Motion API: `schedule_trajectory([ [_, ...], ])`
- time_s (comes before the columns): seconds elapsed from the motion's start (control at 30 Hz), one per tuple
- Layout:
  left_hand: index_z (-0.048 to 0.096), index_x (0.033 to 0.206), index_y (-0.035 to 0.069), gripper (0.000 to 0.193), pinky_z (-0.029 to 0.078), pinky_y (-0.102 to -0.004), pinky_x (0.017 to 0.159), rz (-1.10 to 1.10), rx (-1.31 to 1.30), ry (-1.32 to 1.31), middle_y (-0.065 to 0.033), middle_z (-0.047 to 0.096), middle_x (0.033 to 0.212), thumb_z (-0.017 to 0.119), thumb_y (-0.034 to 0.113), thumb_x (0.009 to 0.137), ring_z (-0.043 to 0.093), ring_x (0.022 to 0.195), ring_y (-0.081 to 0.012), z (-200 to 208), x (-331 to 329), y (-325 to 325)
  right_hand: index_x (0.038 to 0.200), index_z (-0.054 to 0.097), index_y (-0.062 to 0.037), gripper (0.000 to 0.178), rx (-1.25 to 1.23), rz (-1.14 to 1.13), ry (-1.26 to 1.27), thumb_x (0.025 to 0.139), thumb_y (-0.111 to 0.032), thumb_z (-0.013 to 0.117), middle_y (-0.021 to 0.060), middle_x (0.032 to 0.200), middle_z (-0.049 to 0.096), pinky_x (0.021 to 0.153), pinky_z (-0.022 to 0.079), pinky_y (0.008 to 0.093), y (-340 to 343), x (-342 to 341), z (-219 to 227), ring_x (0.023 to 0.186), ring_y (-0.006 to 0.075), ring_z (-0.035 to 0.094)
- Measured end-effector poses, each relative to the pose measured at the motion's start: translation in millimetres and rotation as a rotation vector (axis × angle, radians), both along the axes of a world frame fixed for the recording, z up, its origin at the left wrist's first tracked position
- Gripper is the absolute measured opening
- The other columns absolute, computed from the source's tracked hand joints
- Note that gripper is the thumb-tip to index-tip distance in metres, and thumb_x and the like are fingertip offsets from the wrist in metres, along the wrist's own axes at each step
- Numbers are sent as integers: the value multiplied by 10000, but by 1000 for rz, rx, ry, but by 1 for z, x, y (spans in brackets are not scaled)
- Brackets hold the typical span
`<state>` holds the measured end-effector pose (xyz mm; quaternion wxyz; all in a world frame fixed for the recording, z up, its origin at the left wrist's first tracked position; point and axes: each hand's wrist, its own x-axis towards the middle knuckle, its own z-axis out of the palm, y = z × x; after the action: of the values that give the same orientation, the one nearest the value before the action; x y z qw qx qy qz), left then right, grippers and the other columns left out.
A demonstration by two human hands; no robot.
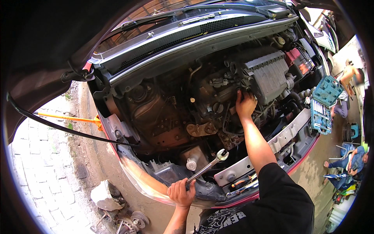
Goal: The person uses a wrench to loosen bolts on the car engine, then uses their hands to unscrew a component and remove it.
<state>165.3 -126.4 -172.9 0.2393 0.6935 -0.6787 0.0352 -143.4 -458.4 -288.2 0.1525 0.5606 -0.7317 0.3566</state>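
Observation:
My left hand (182,192) is closed round the lower end of a long silver wrench (206,165). The wrench slants up over the front edge of the engine bay, its open jaw pointing away from me. Deeper in the bay, my right hand (246,104) reaches down beside the grey ribbed engine cover (269,76). Its fingers are apart and rest on dark parts at the cover's left side; the fingertips are partly hidden. A black round cap (217,107) sits on the engine left of this hand.
More tools (243,185) lie along the front edge. A blue socket case (321,111) stands open at the right by the battery (300,62). A black rod (70,126) crosses at left. A brake disc (134,222) lies on the ground. People (346,163) sit at right.

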Motion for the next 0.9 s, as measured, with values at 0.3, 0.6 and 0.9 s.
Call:
schedule_trajectory([
  [0.3, 708, 972, 140, 300, 411, -360, 713, -2, -8, -13, 7, 682, 840, 833, 394, 871, 640, 746, -207, 1, 0, 0, 1021, 757, -107, 226, 16, 117, -193, 929, -310, 720, 128, 939, 670, 783, 455, 516, 3, -1, -2, 906, 379, 644],
  [0.6, 711, 971, 142, 297, 408, -357, 711, 0, -15, -2, 8, 678, 837, 836, 391, 868, 637, 745, -206, -1, 0, 0, 981, 785, -122, 187, -4, 22, -76, 924, -292, 732, 125, 924, 662, 768, 455, 497, 3, 1, -1, 890, 370, 643],
  [0.9, 711, 967, 143, 301, 410, -355, 715, 6, 2, -18, 13, 677, 837, 833, 402, 873, 638, 752, -198, -2, 0, 1, 1030, 775, -129, 184, -4, 79, -178, 912, -267, 743, 113, 916, 662, 771, 449, 484, 7, 4, 7, 892, 362, 645],
])
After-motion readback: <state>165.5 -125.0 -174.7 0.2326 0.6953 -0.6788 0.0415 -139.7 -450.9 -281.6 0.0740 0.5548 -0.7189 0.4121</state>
